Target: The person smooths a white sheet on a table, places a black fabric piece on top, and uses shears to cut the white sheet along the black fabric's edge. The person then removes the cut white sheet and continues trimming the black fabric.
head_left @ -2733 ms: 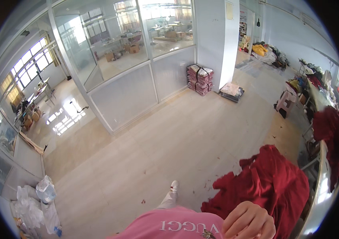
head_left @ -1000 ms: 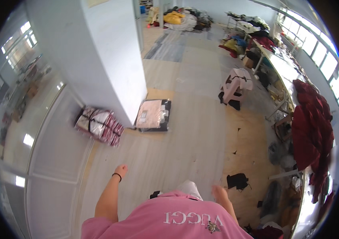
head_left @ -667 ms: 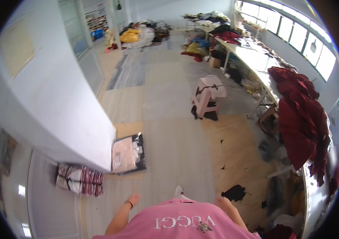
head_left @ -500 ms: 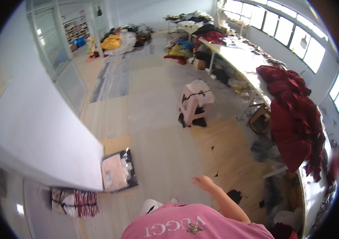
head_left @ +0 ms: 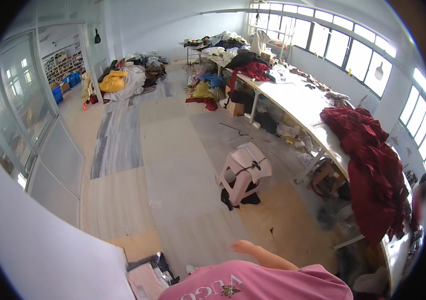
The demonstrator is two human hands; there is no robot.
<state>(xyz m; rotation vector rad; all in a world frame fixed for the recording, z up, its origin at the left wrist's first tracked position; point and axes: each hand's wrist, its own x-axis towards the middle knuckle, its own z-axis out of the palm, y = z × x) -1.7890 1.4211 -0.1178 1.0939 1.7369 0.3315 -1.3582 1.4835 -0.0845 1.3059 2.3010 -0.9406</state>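
Note:
My right hand (head_left: 243,246) is in front of my pink shirt (head_left: 263,282), above the floor. Nothing shows in it, and its fingers are too small and blurred to tell apart. My left hand is out of view. Closest ahead of that hand is a pale pink plastic stool (head_left: 243,175), with a dark strip across its seat and black cloth around its feet. Low at the left, beside the white wall, lies a flat pale pink bundle (head_left: 145,281) in clear wrapping, partly cut off by my shirt.
A long white table (head_left: 298,102) runs along the right under the windows, with dark red cloth (head_left: 368,165) hanging over its edge. Bags and a box are under it. Cloth heaps (head_left: 128,82) lie at the back left by a glass partition (head_left: 28,90). Patchwork sheets cover the floor (head_left: 173,145).
My view has tilted up and moved forward. The stool appears lower and nearer, and the pink bundle has slid toward the lower edge. My right arm still extends across my front.

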